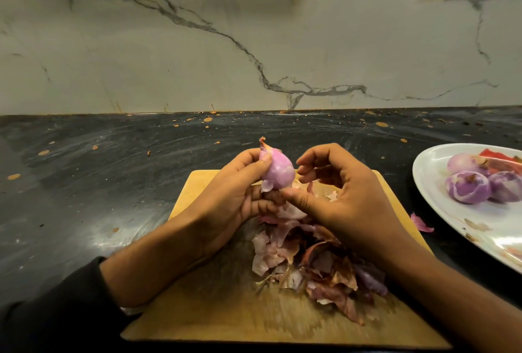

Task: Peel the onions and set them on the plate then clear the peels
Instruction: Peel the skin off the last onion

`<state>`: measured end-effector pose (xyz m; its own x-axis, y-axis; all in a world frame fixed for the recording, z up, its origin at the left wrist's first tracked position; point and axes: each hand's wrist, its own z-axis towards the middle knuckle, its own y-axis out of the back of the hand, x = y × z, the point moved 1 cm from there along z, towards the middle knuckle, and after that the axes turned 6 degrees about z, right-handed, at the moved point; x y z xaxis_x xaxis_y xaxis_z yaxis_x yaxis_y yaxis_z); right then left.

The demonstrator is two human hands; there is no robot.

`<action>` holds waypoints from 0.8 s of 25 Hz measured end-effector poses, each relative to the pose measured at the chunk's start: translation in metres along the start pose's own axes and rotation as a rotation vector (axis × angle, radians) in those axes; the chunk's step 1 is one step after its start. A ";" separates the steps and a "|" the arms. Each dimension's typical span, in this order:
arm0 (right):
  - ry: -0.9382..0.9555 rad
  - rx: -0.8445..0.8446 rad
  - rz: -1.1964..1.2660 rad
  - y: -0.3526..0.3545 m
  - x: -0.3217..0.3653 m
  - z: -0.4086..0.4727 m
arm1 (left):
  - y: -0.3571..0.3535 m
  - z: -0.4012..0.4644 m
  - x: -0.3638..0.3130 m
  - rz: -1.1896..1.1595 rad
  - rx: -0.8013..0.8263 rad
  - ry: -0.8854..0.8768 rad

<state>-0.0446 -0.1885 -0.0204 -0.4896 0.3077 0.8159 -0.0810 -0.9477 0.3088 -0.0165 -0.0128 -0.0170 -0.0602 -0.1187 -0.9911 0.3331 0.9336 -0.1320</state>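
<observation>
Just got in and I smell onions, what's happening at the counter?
A person is peeling small purple onions over a wooden cutting board. The left hand holds a nearly peeled pink-purple onion above the board, while the right hand pinches at a scrap of skin at its lower end. A heap of dry papery peels lies on the board. Three peeled onions sit on the white oval plate to the right, and one stray peel lies on the dark countertop.

Kitchen, likely a home one. Dark stone counter [113,183] flecked with orange splashes; veined marble-look wall [254,42] at 12 o'clock. Wooden cutting board [214,310] at 6 o'clock with onion peels [316,268]; white plate [440,211] at 3 o'clock.
</observation>
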 end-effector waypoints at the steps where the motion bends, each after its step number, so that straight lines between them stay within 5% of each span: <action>1: 0.000 0.002 -0.011 -0.001 0.000 0.000 | -0.001 -0.001 0.000 0.007 0.029 -0.007; 20: 0.077 -0.025 0.015 -0.003 0.000 -0.001 | -0.003 -0.004 -0.003 -0.012 0.001 -0.012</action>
<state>-0.0446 -0.1856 -0.0221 -0.5559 0.2872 0.7801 -0.0942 -0.9541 0.2842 -0.0211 -0.0138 -0.0134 -0.0525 -0.1342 -0.9896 0.3334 0.9317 -0.1441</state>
